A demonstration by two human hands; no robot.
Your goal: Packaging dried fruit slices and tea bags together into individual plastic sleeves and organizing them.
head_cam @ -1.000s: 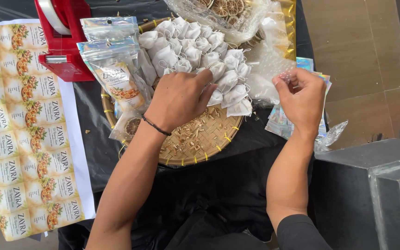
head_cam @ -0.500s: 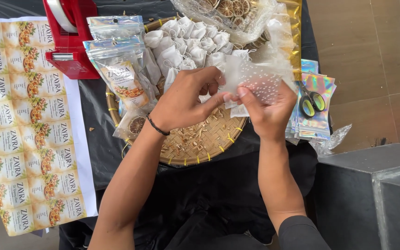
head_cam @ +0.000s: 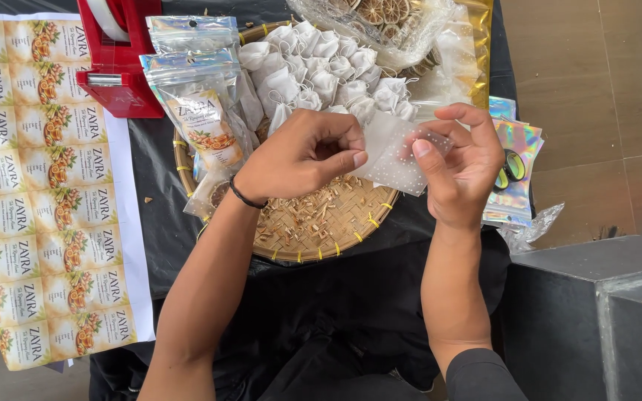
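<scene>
Label sheet (head_cam: 35,186): a long printed sheet of repeating cream-and-orange stickers, lying flat at the left of the black-covered table (head_cam: 157,215).
Woven tray (head_cam: 321,230): a round bamboo tray with yellow ties at the rim, dried chaff scattered on its bare part.
Tape dispenser (head_cam: 117,56): red, at the top, just beside the sheet.
Filled pouches (head_cam: 198,111): two clear stand-up pouches with printed fronts, leaning on the tray's left rim.
White sachets (head_cam: 321,70): a heap of small tied cloth bags at the tray's far side.
Left hand (head_cam: 302,152): curled above the tray, thumb and fingertips pinching the left edge of the dotted bag.
Right hand (head_cam: 466,163): thumb and forefinger closed on the bag's right side, other fingers loosely bent.
Dotted bag (head_cam: 395,156): small, translucent, white-spotted, held between both hands over the tray.
</scene>
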